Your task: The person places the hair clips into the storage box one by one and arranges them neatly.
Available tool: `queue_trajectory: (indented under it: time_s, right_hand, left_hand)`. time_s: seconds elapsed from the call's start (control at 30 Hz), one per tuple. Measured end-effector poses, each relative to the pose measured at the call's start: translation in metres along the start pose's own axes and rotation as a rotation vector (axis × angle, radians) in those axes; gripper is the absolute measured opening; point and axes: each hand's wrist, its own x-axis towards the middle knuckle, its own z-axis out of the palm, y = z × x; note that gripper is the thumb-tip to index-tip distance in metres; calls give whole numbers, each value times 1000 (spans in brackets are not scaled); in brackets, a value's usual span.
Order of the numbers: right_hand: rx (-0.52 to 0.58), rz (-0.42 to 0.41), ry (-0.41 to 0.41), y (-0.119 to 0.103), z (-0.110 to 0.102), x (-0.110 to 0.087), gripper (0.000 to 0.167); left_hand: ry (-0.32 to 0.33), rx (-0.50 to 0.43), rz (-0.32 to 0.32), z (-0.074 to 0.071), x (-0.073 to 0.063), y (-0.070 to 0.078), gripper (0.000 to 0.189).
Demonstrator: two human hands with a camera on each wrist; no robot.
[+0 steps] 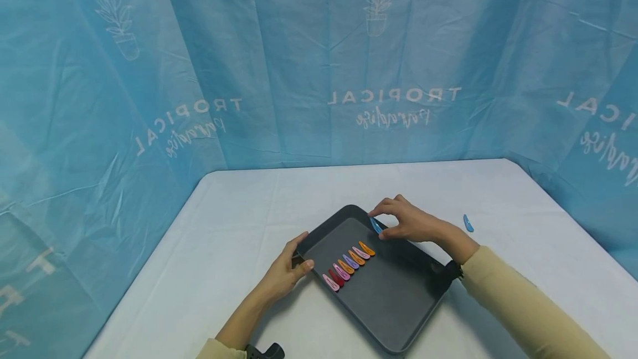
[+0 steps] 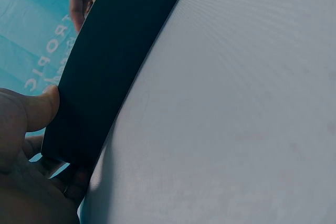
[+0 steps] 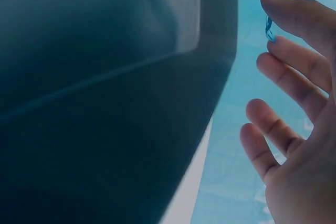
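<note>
A dark grey rectangular tray [image 1: 394, 298] lies at an angle on the white table. My left hand [image 1: 286, 270] grips its left corner, thumb at the rim and fingers around the outside; the left wrist view shows the thumb [image 2: 44, 108] against the tray wall. Several snap hair clips [image 1: 346, 268] in pink, red, orange and purple form a slanting row inside the tray. Above the tray's far side, my right hand [image 1: 406, 220] pinches a blue hair clip [image 1: 376, 225] between thumb and forefinger. That clip appears small in the right wrist view, its other fingers spread apart.
A second blue hair clip [image 1: 468, 223] lies on the white tablecloth [image 1: 239, 215], right of the tray and beyond my right forearm. Blue printed curtains [image 1: 299, 60] hang behind the table and along both sides.
</note>
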Motion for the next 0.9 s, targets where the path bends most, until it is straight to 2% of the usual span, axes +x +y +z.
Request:
queue_trajectory:
  time_s: [0.13, 0.33, 0.47, 0.63, 0.9]
  right_hand:
    - [-33, 8, -45, 2, 4, 3, 46]
    - [-27, 22, -95, 3, 10, 4, 47]
    - [-41, 4, -125, 6, 15, 5, 46]
    - [-66, -20, -153, 7, 20, 5, 45]
    - [-72, -12, -178, 7, 26, 6, 43]
  left_hand:
    - [0, 2, 6, 0, 0, 0, 66]
    - [-5, -1, 4, 0, 1, -1, 66]
    - [0, 6, 14, 0, 1, -2, 66]
    - [-4, 8, 18, 0, 0, -1, 66]
    - [-2, 7, 26, 0, 1, -3, 66]
